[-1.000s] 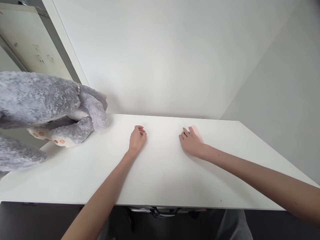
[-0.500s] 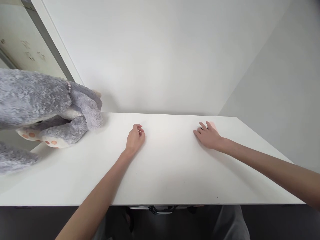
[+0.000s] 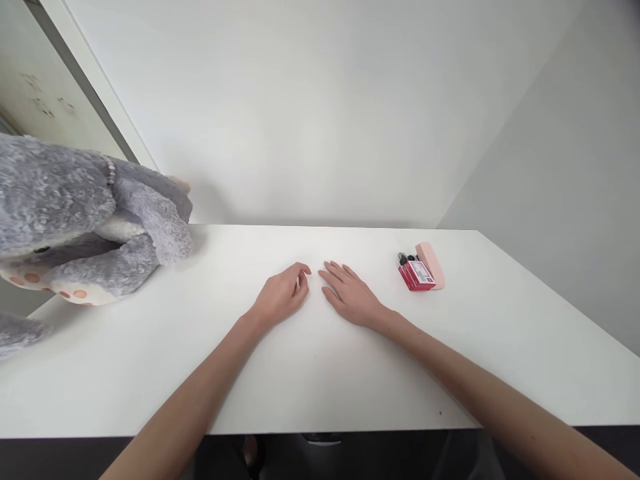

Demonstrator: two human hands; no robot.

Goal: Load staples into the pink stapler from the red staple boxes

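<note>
Near the middle of the white table (image 3: 280, 387), my left hand (image 3: 283, 293) rests with its fingers loosely curled; a gap shows between thumb and index finger, and I see nothing held there. Just right of it, my right hand (image 3: 350, 292) lies palm down on the tabletop, fingers stretched out and empty. A small space separates the two hands. Farther right stands a red and white box (image 3: 417, 275), the nearest item to my right hand. A pink oblong case (image 3: 431, 265) sits against its right side. Small black items (image 3: 406, 259), too small to name, lie behind the box.
A large grey plush toy (image 3: 140, 220) with pale, orange-spotted foot pads takes up the table's left end. A white wall (image 3: 300, 113) rises behind the table, and a grey wall (image 3: 575, 167) stands on the right. The table's front edge runs below my forearms.
My right hand has moved left from beside the pink case to near my left hand, uncovering the red and white box and black items. My left hand has shifted slightly right and nearer.
</note>
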